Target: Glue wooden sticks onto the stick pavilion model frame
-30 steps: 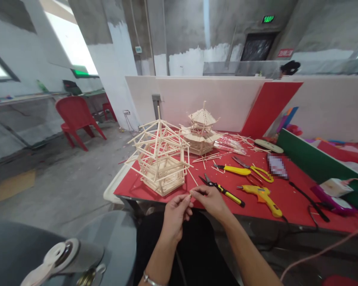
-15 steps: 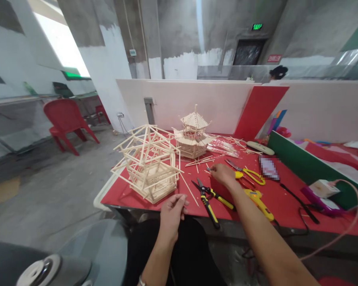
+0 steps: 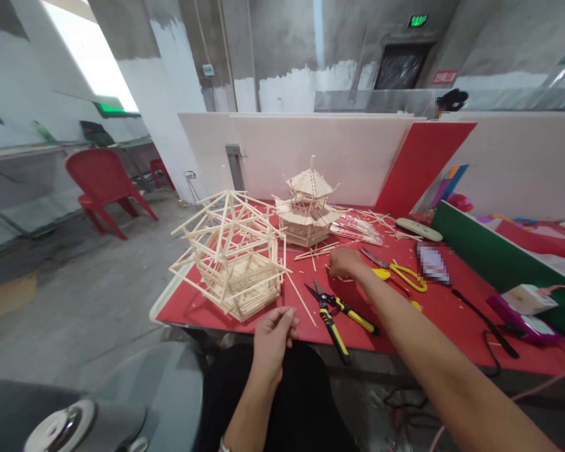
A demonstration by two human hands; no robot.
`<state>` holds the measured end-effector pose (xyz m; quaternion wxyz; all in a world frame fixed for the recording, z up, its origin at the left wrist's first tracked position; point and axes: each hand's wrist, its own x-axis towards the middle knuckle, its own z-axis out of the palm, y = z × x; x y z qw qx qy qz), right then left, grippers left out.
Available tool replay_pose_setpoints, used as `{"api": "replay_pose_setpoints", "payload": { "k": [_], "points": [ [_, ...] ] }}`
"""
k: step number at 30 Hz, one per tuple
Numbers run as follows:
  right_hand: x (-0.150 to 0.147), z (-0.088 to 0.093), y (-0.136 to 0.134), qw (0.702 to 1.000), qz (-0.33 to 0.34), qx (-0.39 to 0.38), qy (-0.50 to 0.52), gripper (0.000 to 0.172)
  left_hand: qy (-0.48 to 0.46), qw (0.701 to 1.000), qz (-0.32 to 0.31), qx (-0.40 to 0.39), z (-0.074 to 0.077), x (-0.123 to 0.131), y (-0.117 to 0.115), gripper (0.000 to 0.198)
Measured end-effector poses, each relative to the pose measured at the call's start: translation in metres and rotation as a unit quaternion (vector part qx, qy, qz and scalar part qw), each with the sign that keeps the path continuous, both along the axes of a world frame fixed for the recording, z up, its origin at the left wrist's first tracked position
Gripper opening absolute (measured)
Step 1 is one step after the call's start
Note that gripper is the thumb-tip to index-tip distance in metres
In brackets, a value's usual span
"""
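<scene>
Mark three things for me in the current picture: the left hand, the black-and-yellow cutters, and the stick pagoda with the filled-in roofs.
Left hand (image 3: 270, 334): head view, on the back of the hand.
Cutters (image 3: 330, 328): head view, on the left handle.
Stick pagoda (image 3: 307, 216): head view, on the lower roof.

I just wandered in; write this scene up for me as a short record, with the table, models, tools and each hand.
Surface: red table
Near model: open stick frame, toward the table's left end
Far model: stick pavilion with filled-in roofs
Tool: yellow-and-black cutters, handles spread
Loose pieces: thin sticks, scattered
Left hand: by the near edge, fingers curled; contents unclear
Right hand: out over the table; grip hidden
</scene>
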<state>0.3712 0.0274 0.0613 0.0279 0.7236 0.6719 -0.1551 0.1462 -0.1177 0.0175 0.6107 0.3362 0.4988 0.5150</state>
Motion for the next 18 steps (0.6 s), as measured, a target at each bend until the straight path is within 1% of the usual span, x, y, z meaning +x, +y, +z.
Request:
{"api": "replay_pose_setpoints", "payload": {
  "k": [1, 2, 4, 6, 7, 8, 9, 10, 11, 12, 14, 16, 18],
  "points": [
    [0.004, 0.006, -0.004, 1.000, 0.013, 0.000, 0.022, 0.017, -0.002, 1.000, 0.000, 0.001, 0.001, 0.000, -0.001, 0.035],
    [0.007, 0.012, -0.009, 0.999, 0.027, 0.004, 0.046, 0.017, -0.004, 1.000, 0.001, 0.002, 0.001, 0.000, -0.001, 0.035],
    [0.010, 0.023, -0.027, 0.994, 0.053, 0.018, 0.093, 0.027, -0.010, 1.000, 0.008, 0.008, 0.004, 0.001, -0.003, 0.035],
    [0.002, 0.028, -0.054, 0.985, 0.085, 0.046, 0.144, 0.035, -0.018, 1.000, 0.017, 0.014, 0.007, 0.005, -0.005, 0.035],
    [-0.007, 0.027, -0.071, 0.977, 0.105, 0.066, 0.172, 0.036, -0.026, 0.999, 0.018, 0.015, 0.009, 0.008, -0.007, 0.036],
    [-0.018, 0.024, -0.089, 0.962, 0.140, 0.107, 0.211, 0.036, -0.038, 0.999, 0.012, 0.016, 0.010, 0.011, -0.009, 0.036],
    [-0.031, 0.019, -0.107, 0.939, 0.184, 0.156, 0.246, 0.033, -0.055, 0.998, 0.002, 0.015, 0.012, 0.015, -0.011, 0.036],
    [-0.044, 0.014, -0.124, 0.918, 0.214, 0.191, 0.273, 0.029, -0.073, 0.997, -0.009, 0.013, 0.013, 0.018, -0.014, 0.035],
    [-0.057, 0.008, -0.140, 0.907, 0.224, 0.214, 0.285, 0.028, -0.093, 0.996, -0.017, 0.010, 0.015, 0.020, -0.017, 0.034],
    [-0.067, 0.002, -0.153, 0.902, 0.208, 0.241, 0.291, 0.029, -0.111, 0.994, -0.017, 0.007, 0.016, 0.021, -0.021, 0.033],
    [-0.081, -0.006, -0.174, 0.890, 0.181, 0.267, 0.322, 0.030, -0.145, 0.989, 0.008, -0.002, 0.019, 0.020, -0.027, 0.031],
    [-0.083, -0.009, -0.186, 0.880, 0.180, 0.263, 0.353, 0.036, -0.168, 0.985, 0.042, -0.005, 0.023, 0.015, -0.033, 0.030],
    [-0.074, -0.009, -0.191, 0.884, 0.176, 0.259, 0.348, 0.036, -0.177, 0.982, 0.068, 0.003, 0.028, 0.007, -0.037, 0.032]
  ]
}}
